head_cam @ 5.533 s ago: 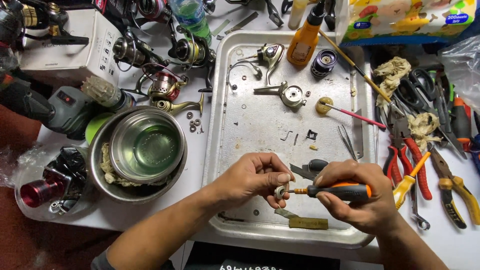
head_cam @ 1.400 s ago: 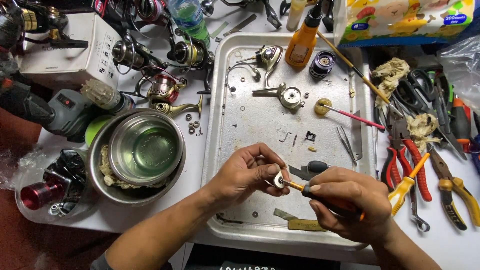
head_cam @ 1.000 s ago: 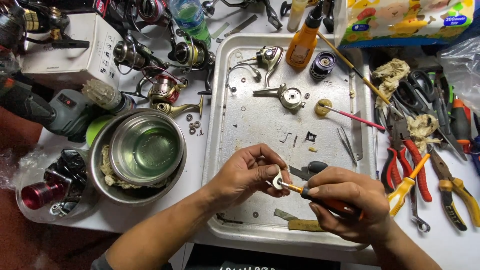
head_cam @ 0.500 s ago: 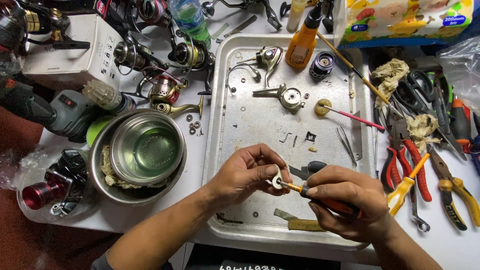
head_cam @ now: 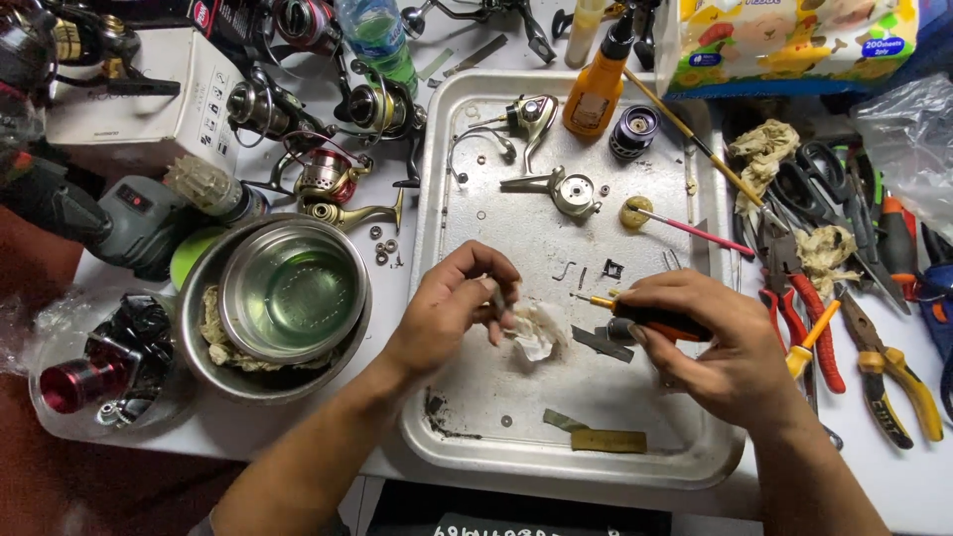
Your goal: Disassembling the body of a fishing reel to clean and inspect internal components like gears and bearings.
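Observation:
My left hand (head_cam: 459, 305) pinches a crumpled white tissue (head_cam: 534, 329) over the metal tray (head_cam: 447, 437); a small part may be wrapped inside it, but I cannot tell. My right hand (head_cam: 717, 342) grips an orange-and-black screwdriver (head_cam: 645, 320), its thin tip pointing left toward the tissue. Both hands hover just above the tray's middle, a few centimetres apart.
On the tray lie a reel body (head_cam: 568, 191), a black spool (head_cam: 632, 132), an orange oil bottle (head_cam: 596, 89), small screws and a brass strip (head_cam: 608, 441). Steel bowls (head_cam: 288, 293) stand left among fishing reels (head_cam: 328, 174). Pliers (head_cam: 809, 303), scissors and rags crowd the right side.
My left hand has swapped the small metal part it held against the screwdriver tip for a white tissue. My right hand has drawn back to the right with the screwdriver.

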